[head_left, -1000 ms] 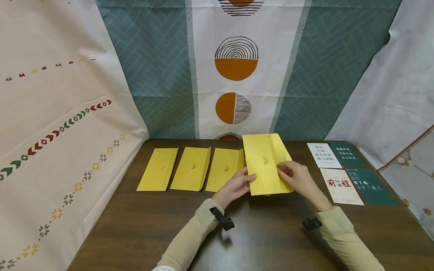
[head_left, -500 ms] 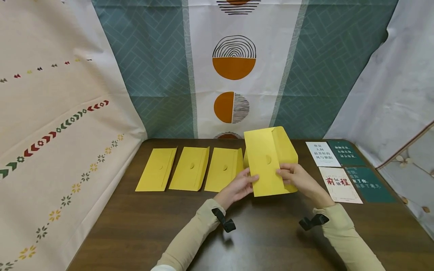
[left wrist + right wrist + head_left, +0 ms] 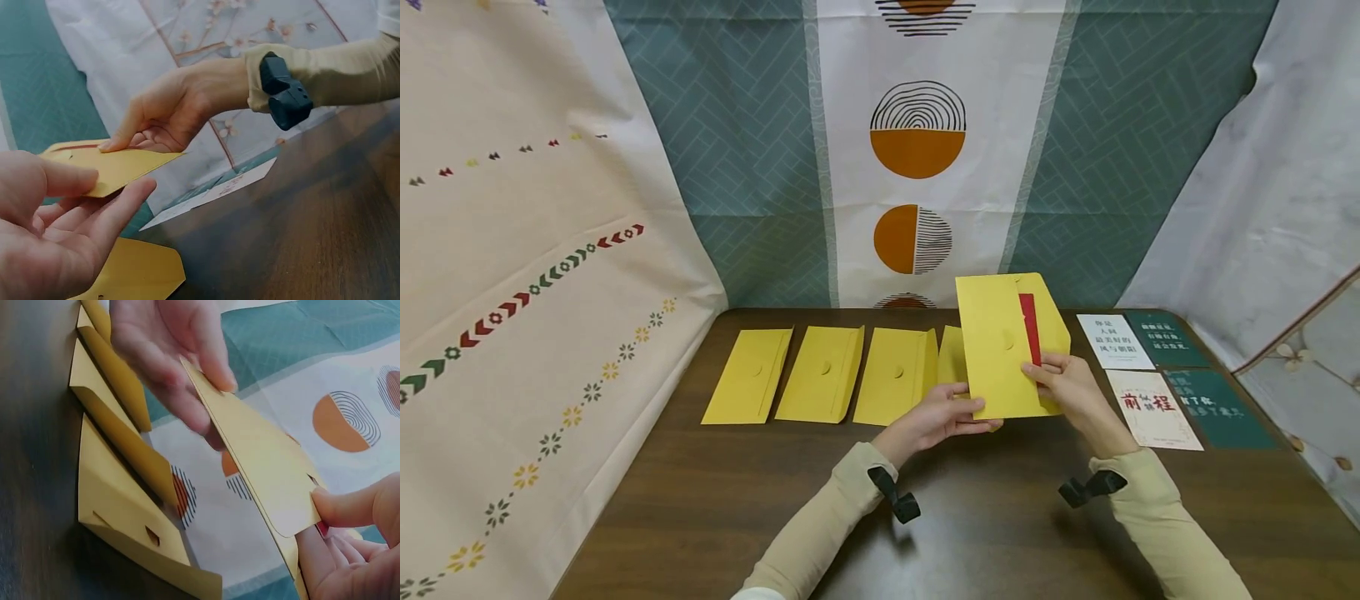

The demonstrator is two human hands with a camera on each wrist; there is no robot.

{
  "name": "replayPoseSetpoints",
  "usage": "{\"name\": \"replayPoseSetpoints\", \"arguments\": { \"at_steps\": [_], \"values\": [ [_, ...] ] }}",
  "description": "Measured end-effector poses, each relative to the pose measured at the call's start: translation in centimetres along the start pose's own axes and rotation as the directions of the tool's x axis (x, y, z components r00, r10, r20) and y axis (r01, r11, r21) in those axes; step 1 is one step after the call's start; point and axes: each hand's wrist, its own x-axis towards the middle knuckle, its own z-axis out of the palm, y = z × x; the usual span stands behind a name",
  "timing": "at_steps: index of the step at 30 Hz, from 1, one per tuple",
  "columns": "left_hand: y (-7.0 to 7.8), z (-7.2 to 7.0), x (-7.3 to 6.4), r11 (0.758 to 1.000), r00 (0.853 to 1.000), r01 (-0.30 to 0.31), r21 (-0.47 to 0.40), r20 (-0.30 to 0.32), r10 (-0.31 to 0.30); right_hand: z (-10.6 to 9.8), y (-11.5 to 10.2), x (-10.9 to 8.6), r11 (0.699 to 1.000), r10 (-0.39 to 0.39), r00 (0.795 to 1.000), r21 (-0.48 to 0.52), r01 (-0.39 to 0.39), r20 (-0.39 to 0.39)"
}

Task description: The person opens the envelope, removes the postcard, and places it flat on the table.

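A yellow envelope [image 3: 996, 350] is held up over the table, its flap unfolded to the right. In its opening shows a strip of a red card [image 3: 1030, 325]. My left hand [image 3: 936, 419] pinches the lower left of the envelope, thumb in front and fingers behind. At the opening my right hand [image 3: 1070, 392] grips the edge, its thumb on the front panel, as the right wrist view shows too. Behind the held envelope, another yellow envelope [image 3: 951, 358] on the table is mostly hidden.
Three more yellow envelopes, the left one [image 3: 747, 367] among them, lie in a row on the brown table [image 3: 715, 500]. At the right lie two white cards, one with red characters [image 3: 1153, 408], and two dark green cards [image 3: 1221, 408]. Patterned cloths hang around the table.
The envelope has moved up and right in my hands. Its opening has been spread, so the red card inside now shows, as does more of the envelope behind it.
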Motion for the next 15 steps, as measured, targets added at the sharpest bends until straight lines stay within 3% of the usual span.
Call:
{"name": "replayPoseSetpoints", "arguments": {
  "at_steps": [3,8,15],
  "values": [
    [0.1,0.3,-0.1,0.999,1.000,0.000,0.032,0.014,-0.001,-0.5,0.1,0.0,1.000,0.011,1.000,-0.016,-0.012,-0.027],
    [0.1,0.7,-0.1,0.998,1.000,-0.004,0.056,-0.027,0.006,-1.7,0.4,-0.2,0.999,0.018,0.999,0.048,-0.019,0.035],
    [-0.1,0.6,-0.1,0.999,0.998,0.000,0.049,-0.062,0.003,-3.5,0.6,-0.6,0.990,-0.051,0.994,0.132,0.038,0.097]
  ]
}}
